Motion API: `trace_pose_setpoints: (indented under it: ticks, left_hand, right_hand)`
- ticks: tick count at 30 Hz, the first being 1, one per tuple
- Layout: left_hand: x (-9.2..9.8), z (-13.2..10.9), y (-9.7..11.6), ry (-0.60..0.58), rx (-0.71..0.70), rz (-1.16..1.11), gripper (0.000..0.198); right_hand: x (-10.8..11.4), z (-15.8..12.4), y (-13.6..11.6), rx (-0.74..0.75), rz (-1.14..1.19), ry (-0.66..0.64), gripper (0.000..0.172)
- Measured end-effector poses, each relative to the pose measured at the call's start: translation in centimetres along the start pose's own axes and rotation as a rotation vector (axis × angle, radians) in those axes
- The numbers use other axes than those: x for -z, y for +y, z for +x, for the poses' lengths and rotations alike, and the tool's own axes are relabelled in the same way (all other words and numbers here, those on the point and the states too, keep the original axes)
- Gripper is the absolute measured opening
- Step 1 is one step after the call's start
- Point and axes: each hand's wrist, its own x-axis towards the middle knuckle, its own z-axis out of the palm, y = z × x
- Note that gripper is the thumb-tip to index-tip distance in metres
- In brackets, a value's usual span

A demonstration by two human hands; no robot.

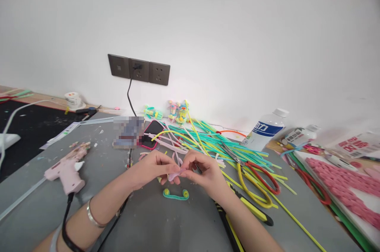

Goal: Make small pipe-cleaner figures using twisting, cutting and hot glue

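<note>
My left hand (152, 169) and my right hand (203, 170) meet above the grey tabletop, fingers pinched on a small pale pink-lilac pipe cleaner piece (173, 176). Fingertips cover part of it, so its full shape is hidden. Just below my hands lies a turquoise pipe cleaner strip (175, 197) with a yellow coil at each end. Beyond my fingers, loose pink pipe cleaners (173, 145) are scattered. A spread of turquoise and yellow pipe cleaners (208, 137) fans out behind my right hand.
Scissors with red and yellow handles (255, 180) and a black-and-yellow cutter (252, 208) lie at right. A white bottle (264, 129) stands behind them. On the left is a pink glue gun (67, 170) with a black cord. Small pipe cleaner figures (178, 111) stand by the wall.
</note>
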Motion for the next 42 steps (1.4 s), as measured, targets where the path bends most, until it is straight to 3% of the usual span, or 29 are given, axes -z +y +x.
trace_pose_setpoints:
  ticks: [5, 13, 29, 38, 42]
  left_hand:
    - [0.4, -0.2, 0.2, -0.058, 0.037, 0.056, 0.026]
    - [0.4, -0.2, -0.2, -0.038, 0.013, 0.073, 0.026]
    - [0.0, -0.2, -0.1, -0.024, -0.008, 0.075, 0.025]
    - [-0.3, -0.3, 0.4, 0.037, -0.007, 0.206, 0.026]
    - [-0.8, -0.3, 0.0, 0.120, -0.046, 0.236, 0.023]
  right_hand:
    - [0.2, 0.1, 0.0, 0.007, -0.050, 0.028, 0.024]
    - [0.4, 0.1, 0.2, 0.121, -0.064, 0.015, 0.017]
    - [0.5, 0.1, -0.3, 0.158, -0.128, 0.038, 0.014]
    - [0.3, 0.0, 0.2, 0.254, -0.215, 0.019, 0.007]
    - [0.2, -0.1, -0.2, 0.282, -0.278, 0.043, 0.006]
